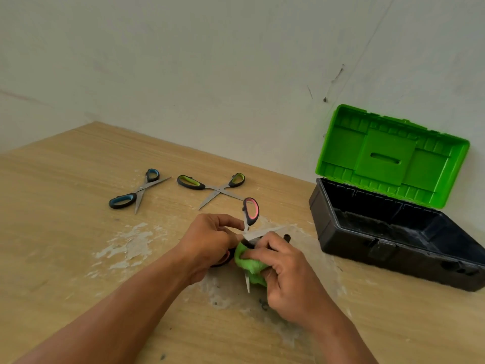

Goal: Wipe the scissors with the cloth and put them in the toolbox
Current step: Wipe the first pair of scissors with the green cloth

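Both hands are held close together at lower centre of the frame. Black scissors with pink-lined handle loops (250,212) are pinched near the pivot by the left hand (210,239), whose fingers are curled around them. The scissors are splayed open: one loop is raised toward the wall, one steel blade is pointed down toward the viewer, and the other is angled up to the right. A crumpled bright green cloth (249,262) is gripped by the right hand (287,271) and pressed around the blades by the pivot.

A light wooden table (65,232), worn in white patches around the hands, is left open at the left and lower edges. Above and left of the hands, open blue-handled scissors (139,191) and open green-handled scissors (212,187) are laid flat, well apart from the hands. At the right, a black plastic toolbox (393,256) is set against the pale wall (210,74) with its green lid (388,158) raised; bare tabletop is seen between it and the right hand.
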A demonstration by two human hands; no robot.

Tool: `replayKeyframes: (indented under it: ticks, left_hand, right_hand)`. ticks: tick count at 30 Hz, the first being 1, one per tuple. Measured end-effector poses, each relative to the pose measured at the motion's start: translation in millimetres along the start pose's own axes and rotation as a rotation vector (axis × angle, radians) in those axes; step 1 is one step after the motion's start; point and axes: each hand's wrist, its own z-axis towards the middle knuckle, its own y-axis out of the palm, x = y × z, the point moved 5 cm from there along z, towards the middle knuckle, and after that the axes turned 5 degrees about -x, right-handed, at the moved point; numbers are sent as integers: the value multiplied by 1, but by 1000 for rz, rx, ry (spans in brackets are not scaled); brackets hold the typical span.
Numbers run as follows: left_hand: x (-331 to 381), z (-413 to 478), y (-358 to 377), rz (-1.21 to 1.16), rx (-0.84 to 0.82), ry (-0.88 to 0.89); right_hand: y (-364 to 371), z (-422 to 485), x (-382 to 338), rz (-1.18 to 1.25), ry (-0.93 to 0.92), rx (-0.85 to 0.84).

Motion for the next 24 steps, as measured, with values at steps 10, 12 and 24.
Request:
replayKeyframes:
  ticks: [10,12,24]
  left_hand:
    - [4,-2,0,7,43,38]
    - [4,-2,2,-2,25,36]
    - [0,5,-7,-43,79,32]
  right_hand:
    - [-1,-1,4,10,8,97]
    - [-5,2,7,0,33,182]
    - [0,-4,10,79,5,-13]
